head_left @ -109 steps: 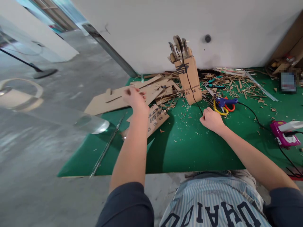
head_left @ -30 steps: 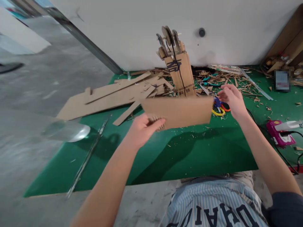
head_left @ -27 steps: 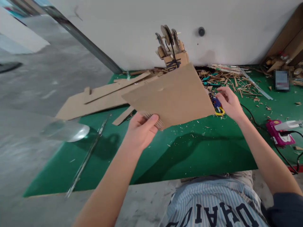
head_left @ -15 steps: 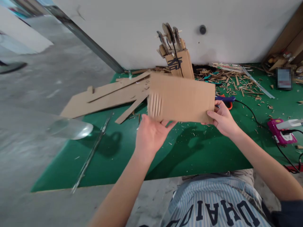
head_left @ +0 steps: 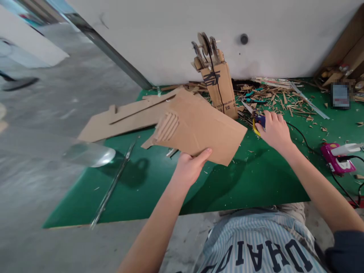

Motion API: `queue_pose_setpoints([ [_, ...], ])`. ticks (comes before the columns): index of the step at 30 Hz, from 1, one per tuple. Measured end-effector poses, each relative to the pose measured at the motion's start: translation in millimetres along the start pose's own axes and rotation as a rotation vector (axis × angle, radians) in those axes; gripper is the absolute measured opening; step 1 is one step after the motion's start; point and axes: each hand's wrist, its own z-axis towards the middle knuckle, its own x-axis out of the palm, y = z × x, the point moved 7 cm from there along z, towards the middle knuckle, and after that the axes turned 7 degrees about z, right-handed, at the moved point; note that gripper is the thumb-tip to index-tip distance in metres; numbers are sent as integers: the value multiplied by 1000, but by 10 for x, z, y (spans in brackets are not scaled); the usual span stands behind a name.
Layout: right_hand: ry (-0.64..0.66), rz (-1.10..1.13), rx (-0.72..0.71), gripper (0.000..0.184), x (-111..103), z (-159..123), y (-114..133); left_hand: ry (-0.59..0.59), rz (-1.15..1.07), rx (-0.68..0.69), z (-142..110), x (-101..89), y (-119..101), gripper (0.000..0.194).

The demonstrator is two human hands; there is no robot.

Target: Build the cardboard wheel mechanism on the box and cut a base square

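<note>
My left hand is closed on the near edge of a flat brown cardboard sheet, thumb on top, holding it tilted above the green mat. One corner of the sheet has its corrugation exposed. My right hand is off the sheet, to its right, with fingers curled over a blue-handled tool that lies beside yellow scissor handles. A black cable runs off to the right from under that hand.
An upright cardboard tower with discs on top stands by the wall. Long cardboard offcuts lie at left and small scraps at the back. A metal ruler and a pink device lie on the mat.
My right hand let go of the sheet's right edge and moved back onto the blue-handled tool. My left hand now holds the sheet alone, and the sheet has turned and tilted leftward.
</note>
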Motion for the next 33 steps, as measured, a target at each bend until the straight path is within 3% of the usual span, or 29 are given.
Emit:
queue_pose_setpoints([
  [2, 43, -153, 53, 51, 26, 104, -163, 155, 105, -30, -23, 39, 73, 43],
  [6, 86, -260, 3, 48, 126, 148, -245, 695, 285, -58, -307, 371, 146, 30],
  [9, 80, -280, -68, 58, 166, 121, -252, 873, 394, -40, -459, 508, 92, 26],
  [16, -6, -238, -45, 52, 144, 124, -463, 972, 485, -32, -400, 644, -77, 26],
  [22, -142, -260, -66, 59, -104, 415, -704, 967, 432, -25, -222, 750, 11, 28],
  [28, 19, -305, -265, 64, -5, 899, -926, 946, 242, -101, -178, 781, 157, 39],
  [33, 69, -289, -246, 66, 145, 1034, -1076, 843, 147, -145, -146, 740, 195, 40],
])
